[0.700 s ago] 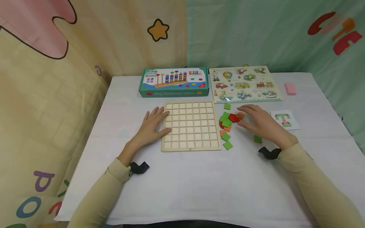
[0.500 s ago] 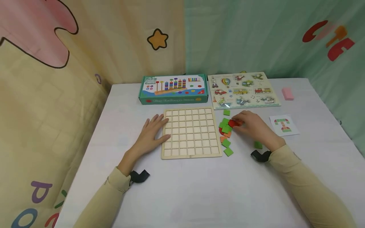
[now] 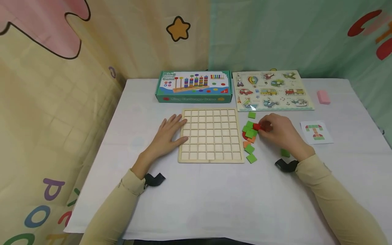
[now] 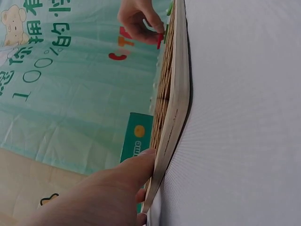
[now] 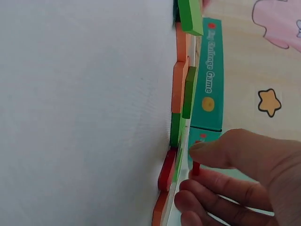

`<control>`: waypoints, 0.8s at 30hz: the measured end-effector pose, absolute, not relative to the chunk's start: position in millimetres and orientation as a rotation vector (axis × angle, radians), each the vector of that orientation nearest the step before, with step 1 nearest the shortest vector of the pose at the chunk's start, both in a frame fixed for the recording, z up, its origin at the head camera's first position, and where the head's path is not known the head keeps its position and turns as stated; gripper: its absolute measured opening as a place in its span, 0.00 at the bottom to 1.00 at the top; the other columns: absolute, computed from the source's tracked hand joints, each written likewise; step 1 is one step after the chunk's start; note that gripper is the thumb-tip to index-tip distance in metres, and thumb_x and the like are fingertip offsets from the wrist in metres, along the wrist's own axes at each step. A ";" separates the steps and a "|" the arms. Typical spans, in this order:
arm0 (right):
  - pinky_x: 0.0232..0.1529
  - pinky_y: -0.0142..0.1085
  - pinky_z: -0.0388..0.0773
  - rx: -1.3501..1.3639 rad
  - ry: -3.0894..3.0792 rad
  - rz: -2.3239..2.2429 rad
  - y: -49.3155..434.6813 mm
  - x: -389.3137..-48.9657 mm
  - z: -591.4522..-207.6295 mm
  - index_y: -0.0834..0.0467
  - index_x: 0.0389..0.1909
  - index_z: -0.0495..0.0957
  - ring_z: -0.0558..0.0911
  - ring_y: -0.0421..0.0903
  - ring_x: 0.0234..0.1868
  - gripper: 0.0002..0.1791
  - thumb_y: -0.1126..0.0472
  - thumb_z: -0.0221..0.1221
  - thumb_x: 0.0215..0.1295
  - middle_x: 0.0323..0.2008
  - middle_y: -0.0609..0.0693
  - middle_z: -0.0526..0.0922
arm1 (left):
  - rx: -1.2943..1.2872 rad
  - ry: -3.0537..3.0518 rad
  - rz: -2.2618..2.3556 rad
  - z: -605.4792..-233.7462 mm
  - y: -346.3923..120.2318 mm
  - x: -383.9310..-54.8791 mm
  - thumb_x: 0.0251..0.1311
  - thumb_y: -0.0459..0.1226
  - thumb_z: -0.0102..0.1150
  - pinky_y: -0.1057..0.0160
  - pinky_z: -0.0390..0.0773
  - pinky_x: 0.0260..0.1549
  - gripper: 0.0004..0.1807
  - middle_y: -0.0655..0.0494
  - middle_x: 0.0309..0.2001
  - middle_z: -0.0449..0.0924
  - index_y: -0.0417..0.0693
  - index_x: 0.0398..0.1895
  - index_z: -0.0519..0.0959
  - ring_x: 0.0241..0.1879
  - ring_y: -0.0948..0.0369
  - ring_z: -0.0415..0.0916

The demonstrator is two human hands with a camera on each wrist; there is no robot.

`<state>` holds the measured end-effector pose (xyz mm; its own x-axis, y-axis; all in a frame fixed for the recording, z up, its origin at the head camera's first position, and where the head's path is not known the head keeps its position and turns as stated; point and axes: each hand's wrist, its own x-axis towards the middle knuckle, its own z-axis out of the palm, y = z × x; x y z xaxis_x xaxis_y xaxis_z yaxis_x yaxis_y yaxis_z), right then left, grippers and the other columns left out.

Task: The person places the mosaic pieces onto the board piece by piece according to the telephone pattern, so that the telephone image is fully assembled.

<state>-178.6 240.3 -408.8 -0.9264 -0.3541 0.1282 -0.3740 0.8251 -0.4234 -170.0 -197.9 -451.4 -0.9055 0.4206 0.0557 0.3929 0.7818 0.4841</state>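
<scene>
In the head view, my right hand (image 3: 280,132) pinches a small red tile (image 3: 256,126) between thumb and fingers, at the right side of a loose pile. In the right wrist view, that red tile (image 5: 196,167) is held on edge, just above the other pieces. Green tiles (image 3: 250,133), orange tiles (image 3: 246,144) and another red piece lie partly overlapping in the pile. My left hand (image 3: 166,136) rests on the left edge of a wooden grid board (image 3: 211,161), fingers spread; the left wrist view shows its thumb on the rim. Bare cells fill the board.
Behind the board stands a green game box (image 3: 194,99). A picture puzzle board (image 3: 272,90) lies beside it, with a pink block (image 3: 323,97) farther right. A pattern card (image 3: 316,132) lies right of my right hand, and a lone green tile (image 3: 285,152) under its wrist.
My right hand has come down from over the pile, closed its fingers and pinched the red tile, lifting it slightly. The left hand stays on the board. The head view has shifted.
</scene>
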 end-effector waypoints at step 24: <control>0.37 0.42 0.78 0.861 -3.024 0.764 66.1 -237.2 -391.6 0.62 0.35 0.82 0.78 0.50 0.33 0.07 0.61 0.66 0.65 0.31 0.54 0.84 | 0.675 2.926 0.761 -448.6 -198.2 -167.3 0.73 0.55 0.60 0.42 0.34 0.83 0.40 0.49 0.86 0.50 0.52 0.83 0.62 0.86 0.48 0.40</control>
<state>-237.2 66.1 -391.6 -0.8541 -0.5187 0.0379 -0.4744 0.7473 -0.4653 -167.3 -198.2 -448.6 -0.9042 0.4221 0.0657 0.4007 0.7846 0.4731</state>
